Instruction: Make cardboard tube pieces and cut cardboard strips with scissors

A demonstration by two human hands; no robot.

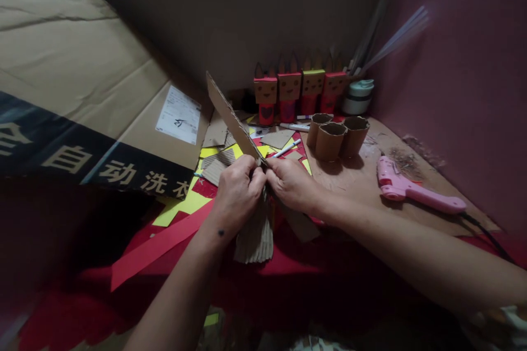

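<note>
My left hand (pixel 241 192) and my right hand (pixel 292 184) meet near the middle of the table, knuckle to knuckle. Both are closed on a strip of cardboard (pixel 233 115). Its flat upper part slants up and to the left from my fingers, and a corrugated, ridged part (pixel 255 238) hangs below between my wrists. Whether the two parts are one piece is hidden by my fingers. Under my right hand lies another flat cardboard piece (pixel 302 224). Beside my left wrist a long red paper strip (pixel 164 247) extends to the lower left.
A large printed cardboard box (pixel 135 71) fills the left. Several figures with drawn faces (pixel 288 88) line the back. Three cardboard tubes (pixel 331 142), a corded pink glue gun (pixel 411 186) and a pale green lidded container (pixel 359 97) stand or lie right. A white pen (pixel 287 148) rests among paper scraps.
</note>
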